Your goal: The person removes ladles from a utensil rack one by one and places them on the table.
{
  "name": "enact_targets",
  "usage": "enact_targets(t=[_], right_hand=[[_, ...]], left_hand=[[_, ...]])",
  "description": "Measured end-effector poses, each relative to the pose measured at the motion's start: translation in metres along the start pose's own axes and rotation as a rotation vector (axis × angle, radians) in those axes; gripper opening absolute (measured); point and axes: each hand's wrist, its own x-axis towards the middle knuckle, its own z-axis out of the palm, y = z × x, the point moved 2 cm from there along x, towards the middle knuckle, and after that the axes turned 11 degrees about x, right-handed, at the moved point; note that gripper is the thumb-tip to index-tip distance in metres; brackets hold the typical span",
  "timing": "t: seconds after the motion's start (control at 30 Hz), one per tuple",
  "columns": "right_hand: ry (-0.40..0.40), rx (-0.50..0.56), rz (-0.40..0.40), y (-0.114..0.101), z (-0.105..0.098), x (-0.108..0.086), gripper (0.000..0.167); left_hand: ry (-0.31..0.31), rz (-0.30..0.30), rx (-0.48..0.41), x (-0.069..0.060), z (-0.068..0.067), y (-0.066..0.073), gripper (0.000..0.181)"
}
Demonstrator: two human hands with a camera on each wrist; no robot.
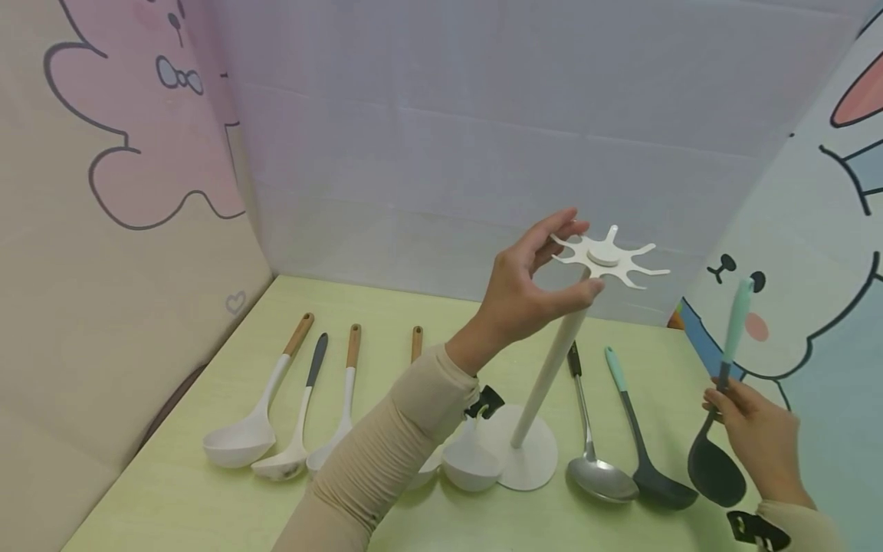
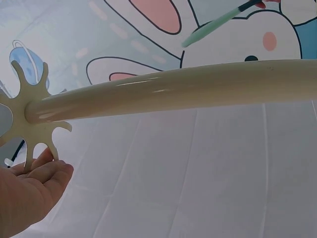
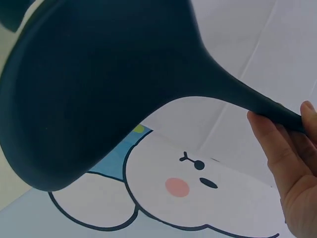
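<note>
A white utensil stand (image 1: pixel 552 376) rises from a round base, topped by a flat ring of curved hooks (image 1: pixel 624 262). My left hand (image 1: pixel 527 280) holds that hooked top, thumb on the near side and fingers on the far side. In the left wrist view, fingertips (image 2: pixel 62 171) touch the hooks beside the pole (image 2: pixel 173 89). On the right, my right hand (image 1: pixel 762 429) pinches a dark ladle (image 1: pixel 717 471) by its neck, mint handle up and bowl down. The ladle's bowl (image 3: pixel 99 94) fills much of the right wrist view.
A steel ladle (image 1: pixel 602 479) and a second dark, mint-handled ladle (image 1: pixel 662 487) lie right of the stand. To its left lie several white utensils, including a wooden-handled ladle (image 1: pixel 241 441) and a grey-handled spoon (image 1: pixel 279 464). My left forearm hides some. Printed curtains surround the table (image 1: pixel 165 491).
</note>
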Motion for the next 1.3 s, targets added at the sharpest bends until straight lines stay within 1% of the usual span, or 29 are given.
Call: enact_targets(t=[0.23, 0.27, 0.43, 0.53, 0.67, 0.83, 1.1, 1.3], right_hand=[[-0.042, -0.037, 0.058, 0.015, -0.004, -0.001, 0.017], [-0.051, -0.048, 0.068, 0.018, -0.005, -0.001, 0.018], [-0.071, -0.135, 0.063, 0.03, -0.008, -0.002, 0.018], [-0.086, -0.164, 0.086, 0.04, -0.01, -0.003, 0.018], [-0.12, -0.156, 0.153, 0.052, -0.011, -0.003, 0.022], [-0.152, -0.138, 0.193, 0.061, -0.011, -0.001, 0.025], [-0.204, -0.198, 0.189, 0.073, -0.011, 0.0, 0.023], [-0.237, -0.179, 0.171, 0.082, -0.008, -0.002, 0.023]], left_hand=[[0.001, -0.005, 0.001, -0.001, 0.0, 0.0, 0.074], [0.002, -0.006, 0.001, -0.001, 0.0, 0.0, 0.075], [0.0, -0.013, 0.002, -0.001, 0.0, 0.0, 0.075], [-0.003, -0.017, -0.002, -0.001, 0.001, 0.0, 0.074], [-0.008, -0.019, -0.002, -0.001, 0.001, 0.0, 0.074], [-0.005, -0.009, 0.003, -0.001, 0.001, 0.0, 0.074], [-0.013, -0.011, 0.001, -0.001, 0.001, 0.0, 0.075], [-0.013, -0.007, 0.014, -0.001, 0.0, 0.0, 0.075]])
